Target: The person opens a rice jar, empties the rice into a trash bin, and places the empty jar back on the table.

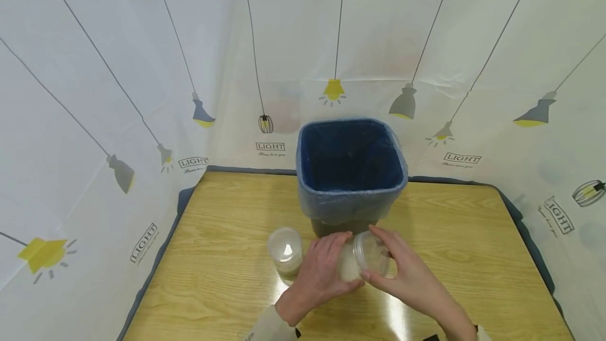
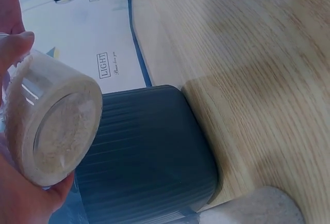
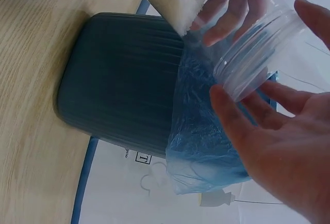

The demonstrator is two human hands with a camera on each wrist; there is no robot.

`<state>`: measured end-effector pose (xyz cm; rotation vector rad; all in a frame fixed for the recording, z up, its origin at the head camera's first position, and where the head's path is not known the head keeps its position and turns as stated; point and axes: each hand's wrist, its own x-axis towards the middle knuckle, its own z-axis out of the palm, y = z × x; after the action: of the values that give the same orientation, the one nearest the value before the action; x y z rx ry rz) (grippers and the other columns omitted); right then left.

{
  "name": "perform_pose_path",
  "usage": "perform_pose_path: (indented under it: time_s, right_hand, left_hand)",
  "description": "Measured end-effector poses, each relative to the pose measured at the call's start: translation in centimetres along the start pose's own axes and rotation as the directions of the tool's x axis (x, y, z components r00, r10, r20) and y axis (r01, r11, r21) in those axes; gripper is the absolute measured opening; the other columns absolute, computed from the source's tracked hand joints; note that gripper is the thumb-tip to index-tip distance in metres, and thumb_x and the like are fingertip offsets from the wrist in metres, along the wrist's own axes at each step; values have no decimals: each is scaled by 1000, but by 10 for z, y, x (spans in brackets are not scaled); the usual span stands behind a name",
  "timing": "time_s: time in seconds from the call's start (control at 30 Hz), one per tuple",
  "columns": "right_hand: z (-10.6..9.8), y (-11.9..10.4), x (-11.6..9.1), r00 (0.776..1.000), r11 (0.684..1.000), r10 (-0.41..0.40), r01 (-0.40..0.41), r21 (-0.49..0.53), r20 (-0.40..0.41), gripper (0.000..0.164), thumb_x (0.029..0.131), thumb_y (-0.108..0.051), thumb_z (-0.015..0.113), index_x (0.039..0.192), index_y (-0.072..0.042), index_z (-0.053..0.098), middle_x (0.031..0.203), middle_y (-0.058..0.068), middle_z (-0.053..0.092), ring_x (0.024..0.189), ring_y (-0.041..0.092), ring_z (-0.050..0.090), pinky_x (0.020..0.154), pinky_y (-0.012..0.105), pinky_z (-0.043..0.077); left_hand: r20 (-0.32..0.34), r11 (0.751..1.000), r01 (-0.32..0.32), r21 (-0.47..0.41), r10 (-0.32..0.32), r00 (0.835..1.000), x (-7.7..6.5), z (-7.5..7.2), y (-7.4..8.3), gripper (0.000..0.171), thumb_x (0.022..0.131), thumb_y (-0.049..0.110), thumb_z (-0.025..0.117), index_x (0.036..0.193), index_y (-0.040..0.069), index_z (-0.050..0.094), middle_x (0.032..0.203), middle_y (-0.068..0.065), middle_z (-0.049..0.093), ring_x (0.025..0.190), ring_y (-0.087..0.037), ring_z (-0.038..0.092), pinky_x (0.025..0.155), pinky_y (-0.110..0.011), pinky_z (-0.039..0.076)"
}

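Note:
A clear plastic jar (image 1: 348,263) lies tilted on its side between my hands, above the table and in front of the bin. White grains fill its base end (image 2: 64,131) and slope inside it in the right wrist view. My left hand (image 1: 319,270) grips the jar's body, fingers over the top and thumb below. The fingers and thumb of my right hand (image 1: 414,275) curl round its clear ridged lid (image 1: 373,253). Just left of my left hand, a second clear jar (image 1: 285,246) stands upright on the table, with pale contents low inside.
A dark blue-green bin (image 2: 154,152) with a blue plastic liner (image 1: 347,205) stands right behind my hands. It sits on the wood-grain table (image 1: 227,225). White sheets (image 1: 265,57) printed with lamps hang round the table's back and sides.

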<state>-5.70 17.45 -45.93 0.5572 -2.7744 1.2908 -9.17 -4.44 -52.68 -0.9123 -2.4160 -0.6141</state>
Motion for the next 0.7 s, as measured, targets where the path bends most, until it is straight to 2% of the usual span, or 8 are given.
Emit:
perform_pose_path:
  time_s: [0.23, 0.37, 0.43, 0.53, 0.6, 0.7]
  right_hand:
    - [-4, 4, -2, 993, 993, -115, 115, -32, 16, 84, 84, -25, 87, 156, -15, 44, 153, 16, 48, 134, 35, 50, 94, 58, 52]
    - [-5, 6, -3, 988, 988, -152, 152, -15, 37, 85, 84, -23, 87, 156, -13, 43, 156, 16, 44, 139, 38, 44, 98, 64, 48]
    - [-6, 7, -3, 987, 988, -151, 151, 0, 52, 87, 85, -24, 86, 158, -13, 40, 159, 17, 41, 142, 40, 40, 99, 66, 46]
    - [-5, 4, -2, 996, 997, -74, 73, 23, 52, 89, 87, -32, 85, 160, -15, 37, 162, 16, 37, 143, 39, 39, 101, 63, 47]
    - [-5, 1, -1, 999, 1000, 12, -12, 17, 34, 88, 89, -40, 82, 160, -14, 37, 161, 15, 38, 139, 38, 46, 100, 60, 49]
    - [-3, -5, 2, 991, 991, 130, -130, -16, 12, 85, 91, -51, 76, 158, -12, 40, 156, 14, 45, 126, 32, 59, 94, 51, 55]
  left_hand:
    - [42, 998, 5, -55, -3, 999, -1, -1, -1, 102, 57, 52, 98, 138, 8, 54, 129, -4, 65, 117, -21, 63, 93, -37, 53]
    - [66, 997, 15, -72, -10, 998, -1, -2, -1, 102, 58, 51, 98, 138, 8, 53, 130, -4, 64, 118, -21, 63, 94, -37, 53]
    - [57, 997, 12, -74, -7, 998, -1, -2, -1, 101, 59, 53, 97, 138, 8, 53, 130, -4, 64, 117, -21, 63, 92, -36, 54]
    - [30, 998, 2, -70, 0, 1000, -1, -1, 0, 99, 61, 54, 96, 138, 8, 54, 129, -4, 64, 116, -20, 64, 91, -37, 54]
    - [11, 998, -3, -63, 4, 1000, -1, -1, -1, 99, 60, 54, 96, 137, 8, 54, 129, -4, 64, 115, -21, 63, 91, -38, 54]
    - [0, 999, -4, -38, 4, 1000, -1, 0, -1, 100, 58, 51, 97, 138, 8, 54, 129, -4, 63, 117, -21, 62, 93, -38, 53]
